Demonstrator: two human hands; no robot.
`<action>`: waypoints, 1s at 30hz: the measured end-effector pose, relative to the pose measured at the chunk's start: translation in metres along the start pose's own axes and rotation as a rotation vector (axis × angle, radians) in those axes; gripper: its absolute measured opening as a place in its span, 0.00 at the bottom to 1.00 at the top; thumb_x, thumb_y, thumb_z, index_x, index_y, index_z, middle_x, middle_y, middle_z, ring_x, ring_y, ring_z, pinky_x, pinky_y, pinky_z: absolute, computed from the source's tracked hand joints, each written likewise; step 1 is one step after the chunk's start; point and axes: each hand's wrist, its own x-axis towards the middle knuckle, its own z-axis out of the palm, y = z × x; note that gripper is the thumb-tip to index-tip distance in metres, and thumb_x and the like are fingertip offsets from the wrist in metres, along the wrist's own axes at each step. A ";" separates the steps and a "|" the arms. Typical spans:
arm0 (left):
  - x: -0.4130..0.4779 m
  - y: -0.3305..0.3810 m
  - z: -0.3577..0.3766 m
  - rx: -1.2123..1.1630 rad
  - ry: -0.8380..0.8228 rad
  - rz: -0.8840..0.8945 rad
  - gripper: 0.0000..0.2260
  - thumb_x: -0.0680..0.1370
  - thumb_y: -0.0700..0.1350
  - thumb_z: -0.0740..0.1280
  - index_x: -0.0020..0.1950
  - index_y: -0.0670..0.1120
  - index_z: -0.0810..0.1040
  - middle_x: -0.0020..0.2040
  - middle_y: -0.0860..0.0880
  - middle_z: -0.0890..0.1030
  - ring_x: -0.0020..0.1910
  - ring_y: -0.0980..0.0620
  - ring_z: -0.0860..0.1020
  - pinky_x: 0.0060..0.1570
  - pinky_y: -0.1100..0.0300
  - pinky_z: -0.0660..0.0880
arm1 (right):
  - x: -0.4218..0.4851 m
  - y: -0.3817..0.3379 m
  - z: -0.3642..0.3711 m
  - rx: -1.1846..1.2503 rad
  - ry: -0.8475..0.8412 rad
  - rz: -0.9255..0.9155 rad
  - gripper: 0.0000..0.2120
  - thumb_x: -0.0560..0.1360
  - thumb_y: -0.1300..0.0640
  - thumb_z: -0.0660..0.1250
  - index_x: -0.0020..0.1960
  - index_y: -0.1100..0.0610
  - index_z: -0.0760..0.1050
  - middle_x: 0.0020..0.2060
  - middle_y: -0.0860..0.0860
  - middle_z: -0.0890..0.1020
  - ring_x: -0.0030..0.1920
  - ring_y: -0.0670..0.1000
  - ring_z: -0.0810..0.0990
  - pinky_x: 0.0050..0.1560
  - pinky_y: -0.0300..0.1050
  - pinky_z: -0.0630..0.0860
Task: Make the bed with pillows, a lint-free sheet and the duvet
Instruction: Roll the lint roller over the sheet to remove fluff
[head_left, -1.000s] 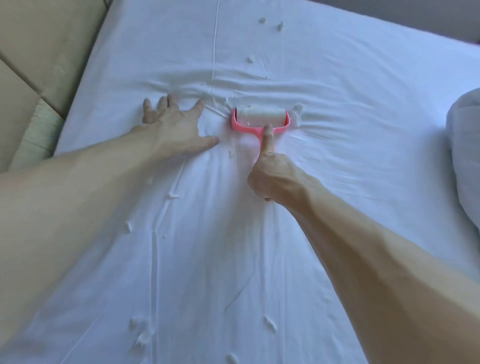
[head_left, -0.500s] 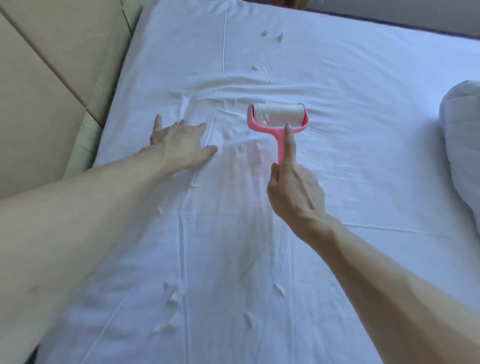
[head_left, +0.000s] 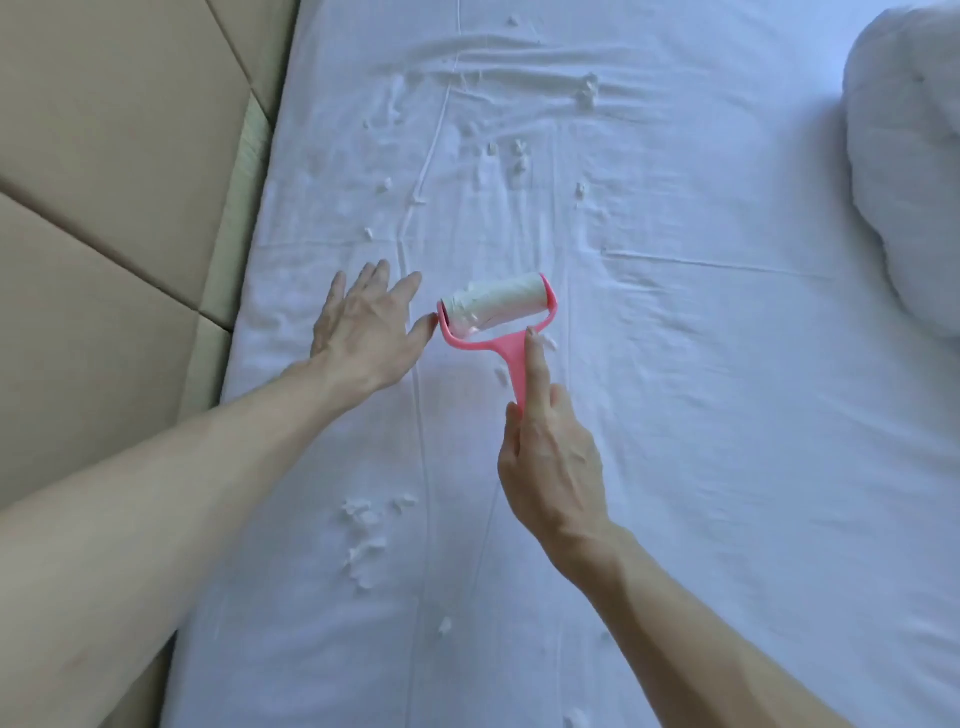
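1. Head view: the left hand (head_left: 363, 327) is lying spread and flat on the sheet (head_left: 727, 467), just beside the roller (head_left: 496, 306).
2. The right hand (head_left: 550, 457) is gripping the roller's pink handle, forefinger extended along it. Whether the lint-coated drum is touching the sheet cannot be told.
3. Lint tufts (head_left: 363, 519) are lying beyond and short of the roller, so cleaning appears only partly done.
4. A white bundle (head_left: 909, 156), pillow or duvet, is waiting at the right edge, not yet laid out.

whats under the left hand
The left hand lies flat, fingers spread, on the white sheet. Sheet shows around its edges; any lint under the palm is covered. Loose lint bits lie nearer the camera.
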 end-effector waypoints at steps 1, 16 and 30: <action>-0.018 -0.003 0.007 -0.017 -0.001 -0.018 0.27 0.84 0.58 0.57 0.82 0.49 0.61 0.81 0.39 0.59 0.82 0.45 0.54 0.80 0.46 0.45 | -0.022 0.003 0.003 -0.003 -0.006 0.000 0.34 0.83 0.57 0.58 0.83 0.44 0.43 0.45 0.49 0.67 0.36 0.60 0.72 0.36 0.50 0.62; -0.259 -0.033 0.079 -0.231 0.013 -0.278 0.25 0.85 0.50 0.58 0.82 0.46 0.59 0.83 0.43 0.58 0.82 0.48 0.54 0.81 0.50 0.47 | -0.272 0.001 0.029 0.165 -0.257 -0.024 0.36 0.82 0.56 0.55 0.79 0.34 0.39 0.44 0.47 0.67 0.37 0.56 0.72 0.37 0.49 0.66; -0.329 -0.065 0.071 -0.437 -0.048 -0.428 0.22 0.87 0.51 0.55 0.80 0.44 0.66 0.78 0.46 0.70 0.77 0.44 0.67 0.72 0.52 0.63 | -0.352 -0.061 0.069 0.188 -0.369 0.207 0.40 0.84 0.56 0.53 0.73 0.29 0.25 0.47 0.46 0.65 0.39 0.55 0.73 0.39 0.46 0.62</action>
